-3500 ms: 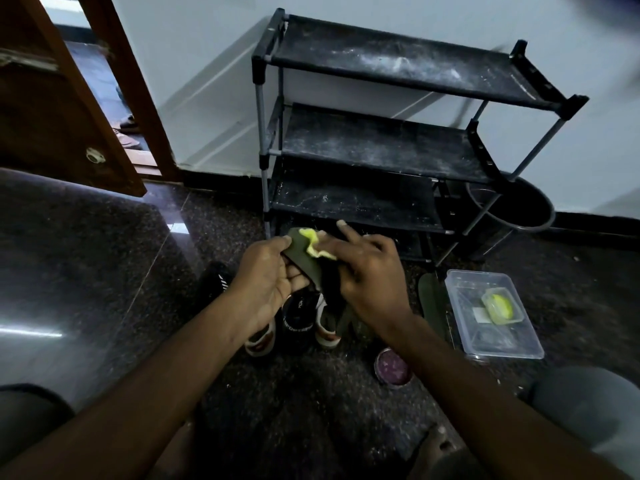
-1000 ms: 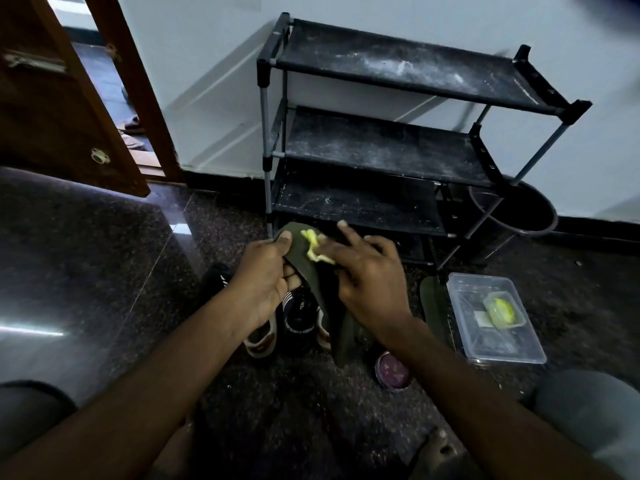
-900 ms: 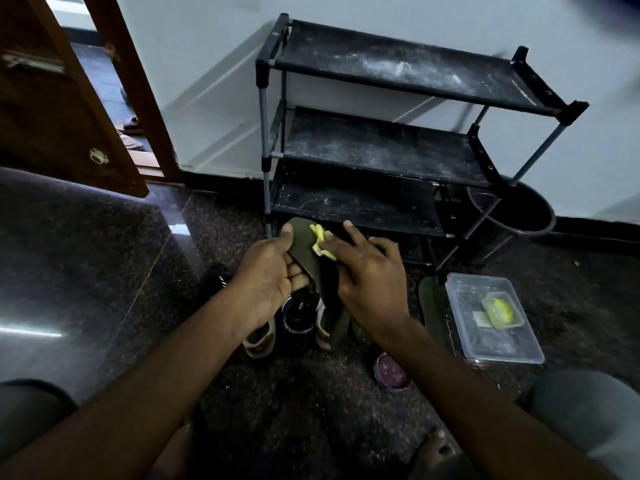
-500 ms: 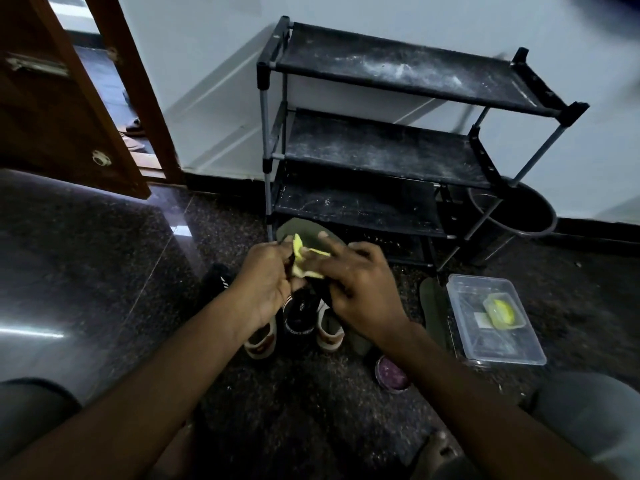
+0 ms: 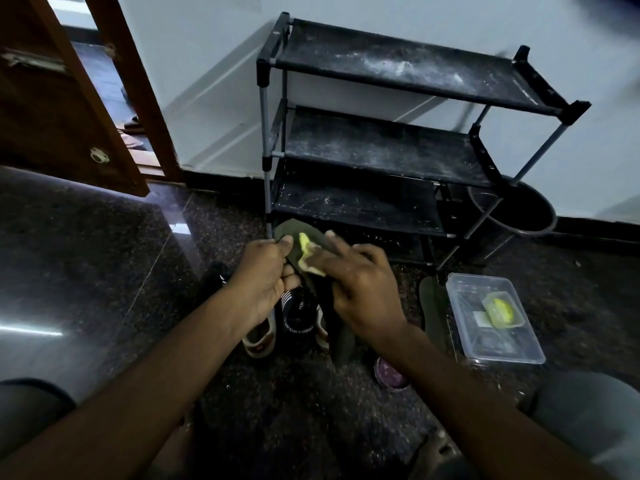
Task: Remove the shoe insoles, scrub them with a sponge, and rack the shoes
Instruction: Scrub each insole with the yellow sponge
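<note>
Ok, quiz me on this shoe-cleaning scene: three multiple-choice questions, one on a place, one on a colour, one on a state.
1. Where does the spare insole lie?
A) on the rack's top shelf
B) on the floor beside the clear container
C) inside a shoe

2. What colour is the sponge?
A) blue
B) yellow
C) red

3. The scrubbed insole is:
A) flat on the floor
B) inside a shoe
C) held up by the left hand

Answers: 1 B, it lies right beside the container; 2 B, it shows bright yellow under the right hand; 3 C, the left hand grips it near its top.
</note>
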